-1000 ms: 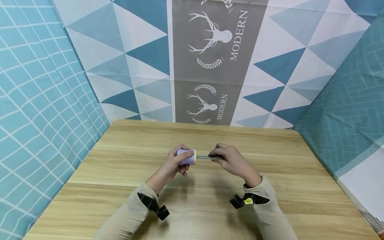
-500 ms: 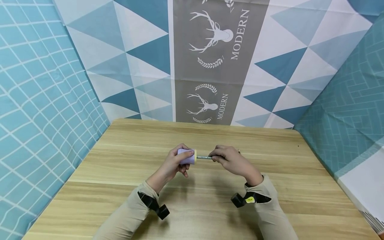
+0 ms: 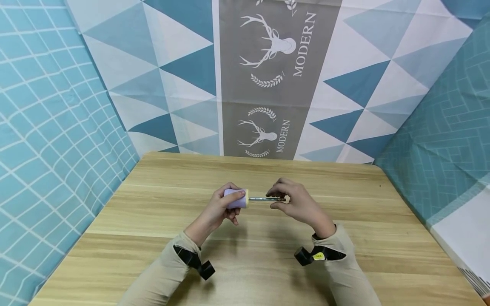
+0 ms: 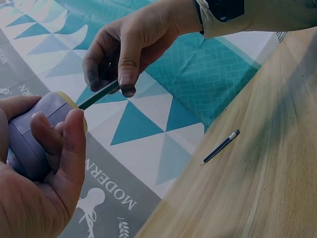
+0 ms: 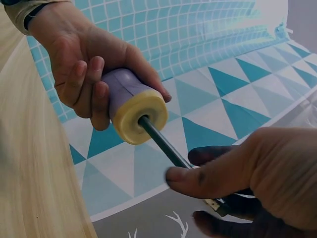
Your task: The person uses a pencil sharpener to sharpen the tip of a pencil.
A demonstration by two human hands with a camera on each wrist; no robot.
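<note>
Sharpener [image 5: 126, 99], gripped in my left hand [image 3: 217, 208]; pencil [image 3: 261, 199], best turned dead straight, within my loosely parted right hand [image 3: 297, 205].

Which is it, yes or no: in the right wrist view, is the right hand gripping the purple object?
No, the left hand grips the purple object, while the right hand is by the slim stick jutting from it.

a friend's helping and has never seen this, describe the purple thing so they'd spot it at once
Find the wooden table, then the person's left grip above it. The purple thing is the stubby rounded body held there. Unlike the slim pencil-like rod poking from it, it is thick, with a yellow end.
</note>
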